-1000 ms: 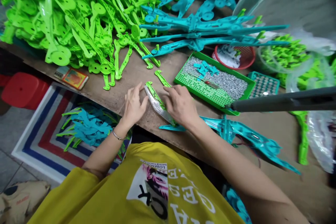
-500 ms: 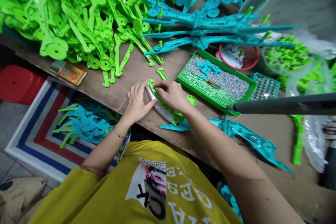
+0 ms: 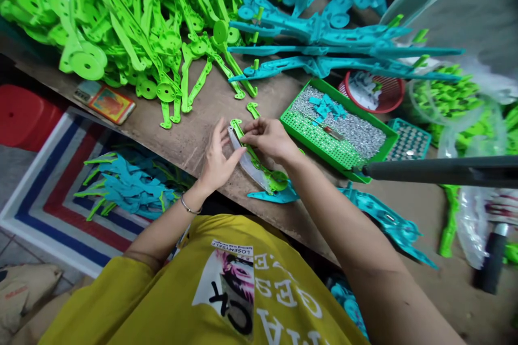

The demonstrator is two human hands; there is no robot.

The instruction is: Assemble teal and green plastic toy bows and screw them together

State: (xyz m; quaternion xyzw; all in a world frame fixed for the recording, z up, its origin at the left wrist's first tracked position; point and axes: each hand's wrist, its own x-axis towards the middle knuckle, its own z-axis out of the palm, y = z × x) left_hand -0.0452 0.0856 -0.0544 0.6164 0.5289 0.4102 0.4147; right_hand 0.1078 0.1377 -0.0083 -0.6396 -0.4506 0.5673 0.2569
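A green plastic arm (image 3: 253, 157) with a round disc at its near end lies on the bench, beside a curved translucent plastic strip (image 3: 251, 171). My left hand (image 3: 218, 157) is open at the strip's far left side, fingers stretched up and thumb pointing over the strip. Over the green arm my right hand (image 3: 269, 139) has its thumb and fingers pinched together; whatever is between the tips is too small or hidden. A blue plastic part (image 3: 275, 194) lies under the disc end. Just beyond my right fingers is another green piece (image 3: 253, 110).
A green basket (image 3: 340, 164) holds many small metal pieces, blue bits and a screwdriver (image 3: 332, 132). Green parts (image 3: 121, 21) are heaped at the back left, blue frames (image 3: 315, 29) at the back. A dark bar (image 3: 437, 170) juts in from the right. A red basket (image 3: 399, 98) stands behind.
My left hand has drawn slightly back from the strip, its fingers more raised. My right hand remains over the green arm, whose disc end shows more now. The view has shifted slightly.
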